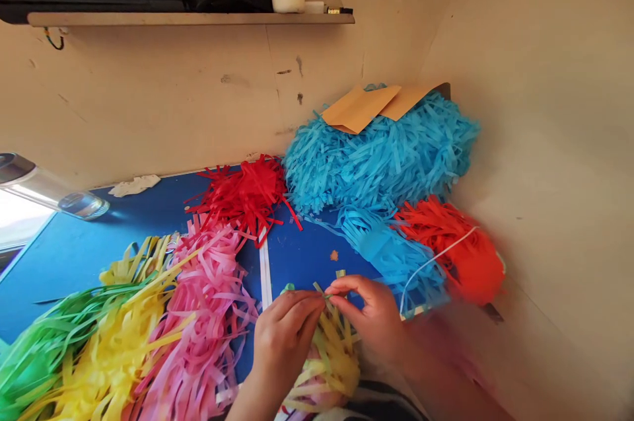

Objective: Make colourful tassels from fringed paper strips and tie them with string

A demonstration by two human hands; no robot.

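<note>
My left hand and my right hand meet low in the middle, fingertips pinched together on a bundle of yellow and pale green paper strips. The bundle bulges below and between the hands, partly hidden by them. A thin white string curves from near my right hand up over the orange paper strips. The hands work above a blue table top.
Piles of cut paper strips lie around: big blue, smaller blue, red, pink, yellow, green. Brown paper tops the blue pile. A clear bottle lies left. Walls close in behind and right; a shelf hangs above.
</note>
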